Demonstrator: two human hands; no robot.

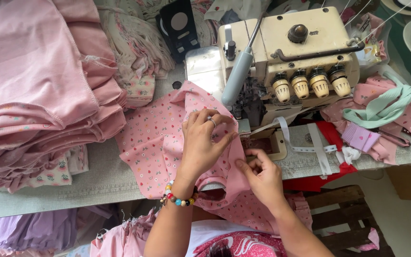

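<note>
my left hand [200, 147] presses the pink printed garment [158, 143] flat on the bench just before the overlock machine [286, 57]. my right hand [262, 178] has a narrow pinch grip on its edge near the presser foot; i'd judge it best to keep both layers aligned and taut.

Reaching forward from the lower edge of the view with both bare forearms, angled toward each other. Spreading the left hand [204, 143] palm down, fingers fanned and slightly arched, thumb stretching out to the right, a silver ring on one finger and a multicoloured beaded bracelet circling the wrist. Curling the right hand [260, 173] just beside and below it, fingers bent inward and pinching near the left thumb's tip, wrist bending back toward the body. Keeping both hands close together, nearly touching.
</note>
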